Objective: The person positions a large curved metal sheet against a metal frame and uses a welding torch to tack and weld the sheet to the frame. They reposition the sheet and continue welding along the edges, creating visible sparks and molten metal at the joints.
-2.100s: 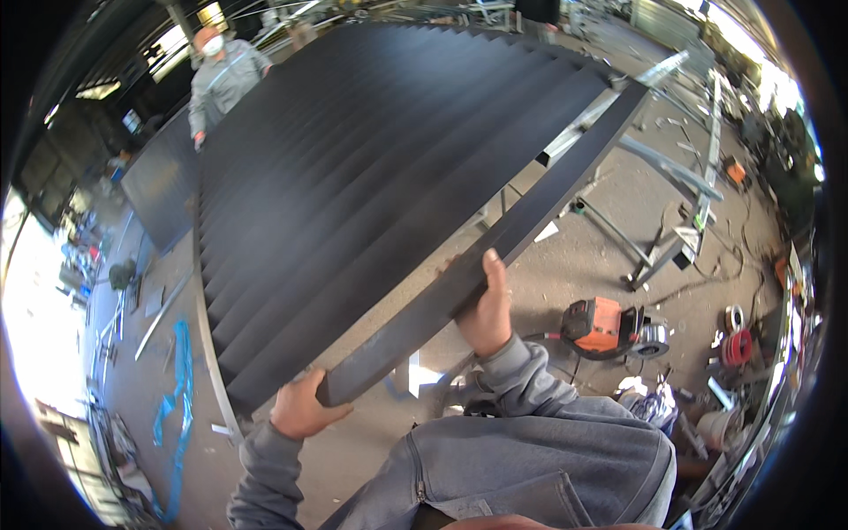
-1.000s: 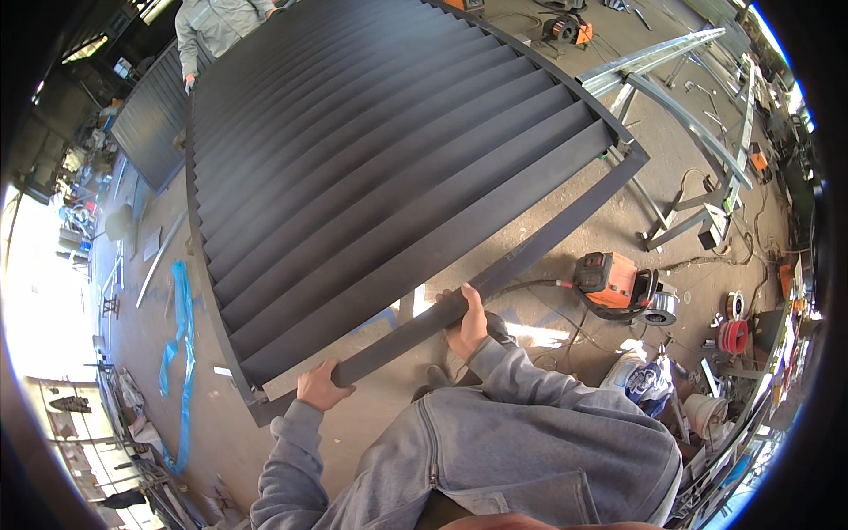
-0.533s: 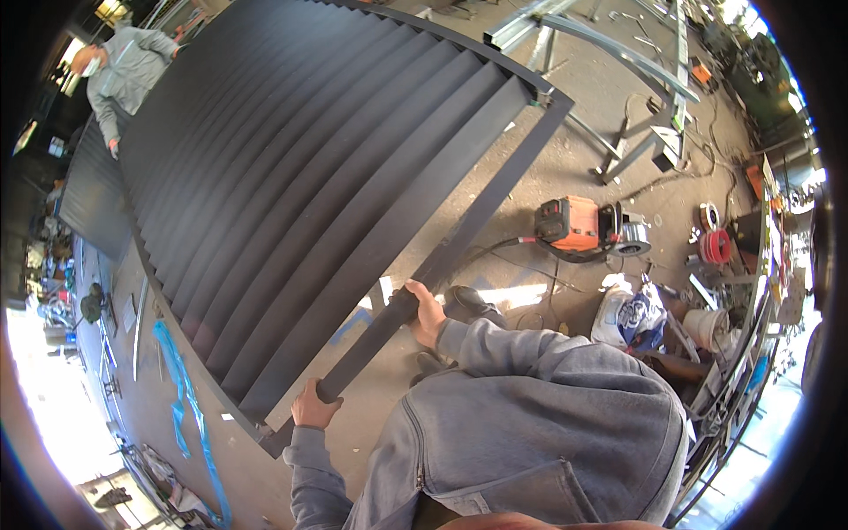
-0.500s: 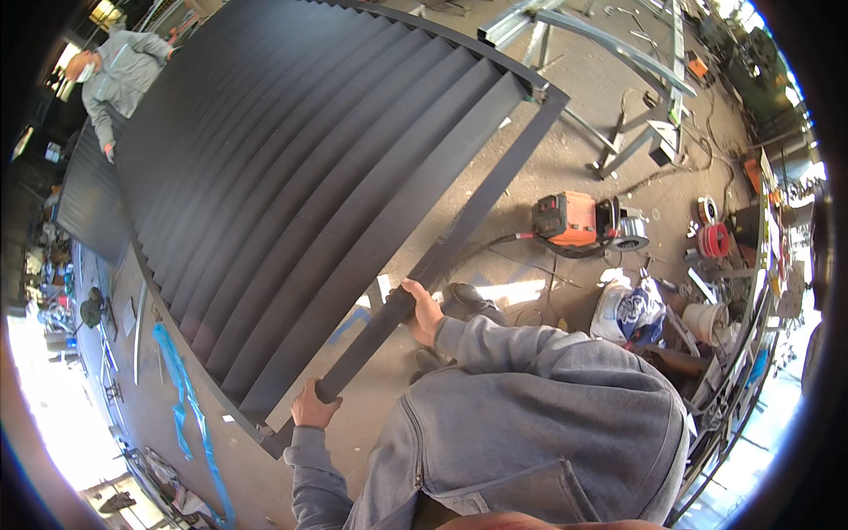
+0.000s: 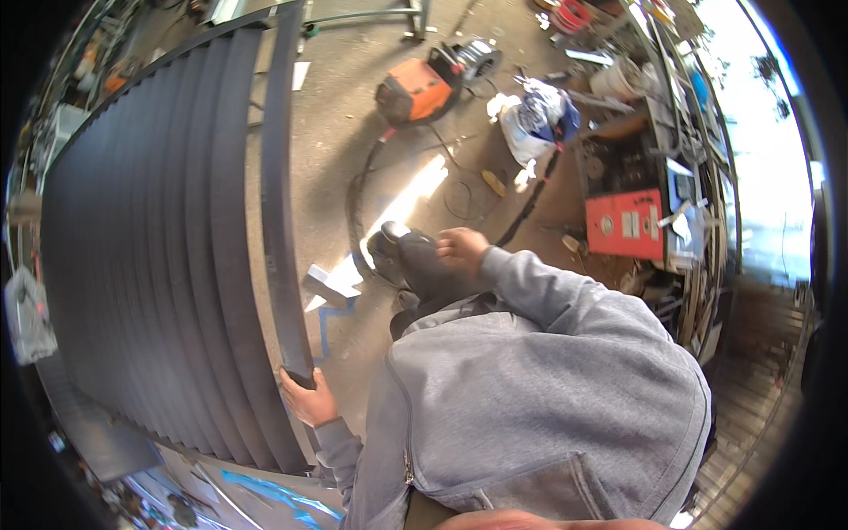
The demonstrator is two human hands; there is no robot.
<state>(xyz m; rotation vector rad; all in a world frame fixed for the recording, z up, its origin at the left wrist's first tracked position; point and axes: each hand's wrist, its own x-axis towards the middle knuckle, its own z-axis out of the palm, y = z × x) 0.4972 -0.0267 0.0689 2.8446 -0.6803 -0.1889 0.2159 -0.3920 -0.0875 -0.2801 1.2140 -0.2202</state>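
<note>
Bar (image 5: 279,177): it stood to the person's left, forming the near edge of the slatted panel (image 5: 163,256).
Bar's long axis: it ran from the top of the view down toward the lower edge, bowed by the lens, roughly in line with the slats.
Gap: a narrow strip of floor showed between the bar and the nearest slat.
Left hand (image 5: 311,402): it was the nearer one, at the bar's lower part; most of the bar's length stretched ahead of it.
Left fingers: they were clamped on the bar, thumb on the person's side, the others across on the slat side.
Right hand (image 5: 463,250): it was off the bar and well to its right, above the dark trouser leg (image 5: 437,269).
Right fingers: loosely curled and blurred; whether they closed on anything could not be told.
Floor between: a pale offcut (image 5: 331,284) lay just right of the bar, nearer to it than the right hand was.
Farther out: an orange machine (image 5: 415,91) sat ahead, a stuffed bag (image 5: 533,124) right of it.
</note>
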